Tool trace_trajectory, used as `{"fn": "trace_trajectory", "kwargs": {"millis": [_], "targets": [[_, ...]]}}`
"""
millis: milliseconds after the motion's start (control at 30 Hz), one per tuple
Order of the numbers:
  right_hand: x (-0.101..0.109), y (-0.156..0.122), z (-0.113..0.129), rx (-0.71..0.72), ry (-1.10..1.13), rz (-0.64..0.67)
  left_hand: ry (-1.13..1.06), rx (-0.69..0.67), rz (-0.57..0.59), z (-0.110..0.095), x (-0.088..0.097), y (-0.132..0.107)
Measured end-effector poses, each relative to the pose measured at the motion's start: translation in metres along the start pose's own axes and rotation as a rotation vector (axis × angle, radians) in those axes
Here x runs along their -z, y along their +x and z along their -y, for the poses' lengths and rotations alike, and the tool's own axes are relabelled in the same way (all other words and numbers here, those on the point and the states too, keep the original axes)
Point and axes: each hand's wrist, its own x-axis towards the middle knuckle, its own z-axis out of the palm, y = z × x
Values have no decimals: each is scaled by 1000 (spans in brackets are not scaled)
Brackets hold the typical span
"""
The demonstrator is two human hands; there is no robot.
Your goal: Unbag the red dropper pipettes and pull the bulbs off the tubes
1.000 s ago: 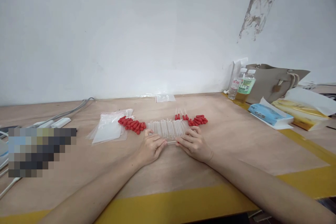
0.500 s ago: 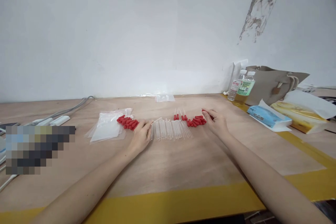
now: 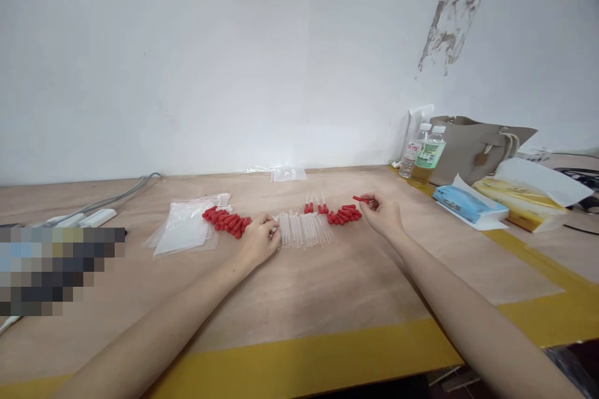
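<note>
A row of clear glass tubes lies on the wooden table. Red rubber caps lie in two heaps, one to the left and one to the right of the tubes. Behind the row stand a few tubes with red caps on them. My left hand is closed at the left end of the row, pinching a clear tube. My right hand is closed beside the right heap and holds one red cap in its fingertips.
Clear zip bags lie left of the caps, another by the wall. Grey cables and white plugs run at the far left. Two bottles, a beige bag and tissue packs fill the right side. Yellow tape edges the table.
Both hands left the front of the tube row. My left hand went to its left end and took a tube; my right hand reached the right heap and picked up a red cap.
</note>
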Motion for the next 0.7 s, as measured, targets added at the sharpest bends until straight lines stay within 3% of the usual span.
{"fn": "trace_trajectory", "kwargs": {"millis": [100, 233, 367, 567, 700], "targets": [[-4, -4, 3, 17, 26, 33, -66, -14, 6, -7, 2, -2], [-10, -5, 1, 16, 56, 84, -19, -129, -16, -9, 6, -13], [-10, -1, -7, 54, -35, 70, 27, -221, 68, -3, 11, -24], [-11, 1, -10, 142, -148, 113, 22, -210, -11, 2, 11, -27], [-11, 2, -13, 106, -202, 130, 9, -192, -32, 2, 11, -27]]}}
